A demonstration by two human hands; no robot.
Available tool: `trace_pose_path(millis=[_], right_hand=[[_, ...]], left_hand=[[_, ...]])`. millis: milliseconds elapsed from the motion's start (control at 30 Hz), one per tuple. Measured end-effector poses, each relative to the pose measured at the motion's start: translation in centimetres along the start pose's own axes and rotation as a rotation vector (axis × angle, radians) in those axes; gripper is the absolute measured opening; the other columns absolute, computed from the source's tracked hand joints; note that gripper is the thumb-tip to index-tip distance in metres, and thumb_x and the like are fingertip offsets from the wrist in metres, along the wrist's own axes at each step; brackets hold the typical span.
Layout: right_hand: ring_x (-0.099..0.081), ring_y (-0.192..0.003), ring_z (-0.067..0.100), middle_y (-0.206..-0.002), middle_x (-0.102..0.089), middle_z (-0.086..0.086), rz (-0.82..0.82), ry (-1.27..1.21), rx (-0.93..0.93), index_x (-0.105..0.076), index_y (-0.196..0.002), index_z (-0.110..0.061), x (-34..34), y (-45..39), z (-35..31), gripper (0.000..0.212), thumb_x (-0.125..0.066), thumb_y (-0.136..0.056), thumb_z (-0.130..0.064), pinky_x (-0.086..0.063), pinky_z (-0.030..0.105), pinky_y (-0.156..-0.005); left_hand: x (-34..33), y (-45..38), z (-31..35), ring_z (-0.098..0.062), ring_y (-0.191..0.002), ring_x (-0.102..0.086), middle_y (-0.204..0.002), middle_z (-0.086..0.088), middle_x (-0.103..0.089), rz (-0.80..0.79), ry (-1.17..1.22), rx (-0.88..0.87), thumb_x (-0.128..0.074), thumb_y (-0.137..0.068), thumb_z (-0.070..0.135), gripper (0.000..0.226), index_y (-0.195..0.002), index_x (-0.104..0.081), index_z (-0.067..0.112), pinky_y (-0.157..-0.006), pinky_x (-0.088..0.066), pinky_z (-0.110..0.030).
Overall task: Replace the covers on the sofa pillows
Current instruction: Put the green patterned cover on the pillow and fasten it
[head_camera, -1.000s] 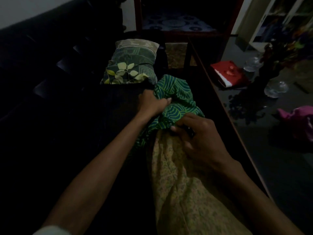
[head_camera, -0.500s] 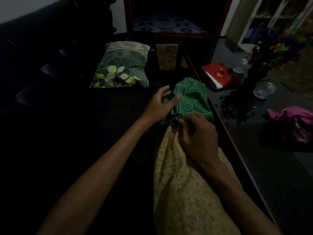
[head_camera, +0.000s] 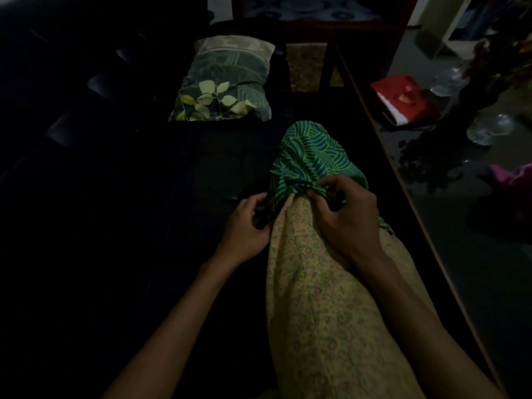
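Observation:
A long pillow in pale yellow patterned fabric lies on the dark sofa, pointing away from me. Its far end is inside a green cover with wavy lines, bunched at the opening. My left hand grips the cover's edge on the pillow's left side. My right hand pinches the bunched edge on top of the pillow. A second pillow in a dark green leaf-print cover lies farther back on the seat.
The black sofa fills the left, very dark. Its wooden rail runs along the right. Beyond it a dark glass table holds a red book, glass dishes, dark flowers and pink cloth.
My left hand has come back from the top of the green cover to its left edge and closed on it. My right hand shifted up onto the bunched edge.

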State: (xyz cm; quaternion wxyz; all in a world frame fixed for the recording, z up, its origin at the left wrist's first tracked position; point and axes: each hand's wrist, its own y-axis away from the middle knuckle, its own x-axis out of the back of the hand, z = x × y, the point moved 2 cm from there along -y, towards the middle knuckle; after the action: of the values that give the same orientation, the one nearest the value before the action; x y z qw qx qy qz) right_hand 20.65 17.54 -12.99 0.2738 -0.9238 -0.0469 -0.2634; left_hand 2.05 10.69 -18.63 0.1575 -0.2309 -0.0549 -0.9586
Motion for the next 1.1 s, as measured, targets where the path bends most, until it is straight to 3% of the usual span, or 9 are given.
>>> trace_pose_path(millis=[67, 133, 200, 400, 533, 700, 833, 967, 1100], right_hand=[[-0.067, -0.082, 0.016, -0.093, -0.071, -0.004, -0.007, 0.007, 0.066, -0.071, -0.099, -0.02, -0.3, 0.0, -0.6, 0.016, -0.076, -0.088, -0.032, -0.055, 0.041, -0.07], [-0.068, -0.088, 0.017, -0.099, -0.071, -0.004, -0.003, 0.024, 0.112, -0.071, -0.1, -0.02, -0.5, 0.0, -1.0, 0.017, -0.073, -0.09, -0.034, -0.055, 0.043, -0.071], [-0.068, -0.087, 0.018, -0.098, -0.071, -0.004, 0.021, 0.034, 0.118, -0.071, -0.098, -0.02, -0.2, 0.2, -1.0, 0.017, -0.07, -0.093, -0.036, -0.054, 0.043, -0.069], [-0.046, -0.065, 0.01, -0.069, -0.042, -0.016, 0.02, 0.068, 0.133, -0.045, -0.079, -0.032, -0.1, 1.0, -2.0, 0.026, -0.059, -0.101, -0.032, -0.031, 0.031, -0.059], [-0.046, -0.061, 0.014, -0.067, -0.044, -0.01, -0.056, -0.016, 0.174, -0.05, -0.07, -0.023, 0.5, 2.0, -3.1, 0.032, -0.068, -0.096, -0.029, -0.034, 0.035, -0.057], [-0.05, -0.06, 0.017, -0.065, -0.047, -0.004, -0.177, -0.008, 0.282, -0.056, -0.066, -0.018, 1.0, 3.0, -3.1, 0.035, -0.074, -0.092, -0.034, -0.041, 0.041, -0.054], [-0.054, -0.061, 0.013, -0.066, -0.051, -0.01, -0.207, -0.077, 0.268, -0.059, -0.069, -0.024, 2.4, 2.8, -2.9, 0.031, -0.085, -0.082, -0.037, -0.041, 0.036, -0.054], [-0.066, -0.078, 0.004, -0.081, -0.068, -0.013, -0.352, -0.107, 0.247, -0.073, -0.081, -0.023, 3.8, 3.4, -1.4, 0.017, -0.088, -0.073, -0.022, -0.052, 0.036, -0.067], [-0.062, -0.068, 0.003, -0.073, -0.064, -0.016, -0.287, 0.003, 0.116, -0.072, -0.084, -0.03, 2.8, 3.5, -1.9, 0.015, -0.077, -0.07, -0.027, -0.052, 0.037, -0.063]], left_hand=[[-0.1, -0.3, 0.3, -0.015, -0.108, -0.062, -0.116, 0.001, -0.063, 0.118, -0.073, -0.041, -0.072, -0.09, 0.015, 0.028, -0.117, -0.068, 0.011, -0.084, -0.043, -0.018], [0.9, 0.4, 1.5, -0.011, -0.088, -0.064, -0.094, 0.008, -0.069, 0.255, -0.079, -0.093, -0.071, -0.09, 0.016, 0.006, -0.095, -0.07, 0.015, -0.071, -0.043, -0.025], [2.7, 1.9, 2.6, -0.009, -0.072, -0.061, -0.077, 0.012, -0.065, 0.332, -0.101, -0.202, -0.07, -0.089, 0.022, 0.008, -0.085, -0.065, 0.018, -0.063, -0.044, -0.03], [2.7, 7.0, 5.9, -0.003, -0.061, -0.058, -0.067, 0.008, -0.06, 0.179, -0.073, -0.352, -0.069, -0.09, 0.027, 0.015, -0.082, -0.062, 0.016, -0.055, -0.042, -0.016], [2.1, 7.1, 5.3, -0.005, -0.066, -0.059, -0.071, 0.011, -0.06, 0.205, -0.079, -0.324, -0.069, -0.091, 0.033, 0.017, -0.085, -0.06, 0.021, -0.059, -0.043, -0.019], [1.7, 7.0, 5.4, -0.002, -0.098, -0.064, -0.103, 0.013, -0.067, 0.184, -0.077, -0.285, -0.079, -0.08, 0.023, 0.035, -0.11, -0.062, 0.022, -0.08, -0.051, -0.02], [1.8, 9.1, 6.2, 0.007, -0.08, -0.062, -0.085, 0.013, -0.069, 0.231, -0.142, -0.375, -0.073, -0.086, 0.022, 0.007, -0.089, -0.07, 0.017, -0.071, -0.043, -0.009], [2.6, 11.2, 6.1, 0.002, -0.086, -0.064, -0.09, 0.014, -0.066, 0.09, -0.148, -0.415, -0.066, -0.089, 0.033, 0.01, -0.09, -0.066, 0.024, -0.075, -0.048, -0.016], [0.9, 9.6, 5.3, -0.002, -0.087, -0.055, -0.092, 0.008, -0.05, 0.148, -0.171, -0.27, -0.07, -0.081, 0.043, 0.024, -0.082, -0.056, 0.025, -0.075, -0.04, -0.01]])
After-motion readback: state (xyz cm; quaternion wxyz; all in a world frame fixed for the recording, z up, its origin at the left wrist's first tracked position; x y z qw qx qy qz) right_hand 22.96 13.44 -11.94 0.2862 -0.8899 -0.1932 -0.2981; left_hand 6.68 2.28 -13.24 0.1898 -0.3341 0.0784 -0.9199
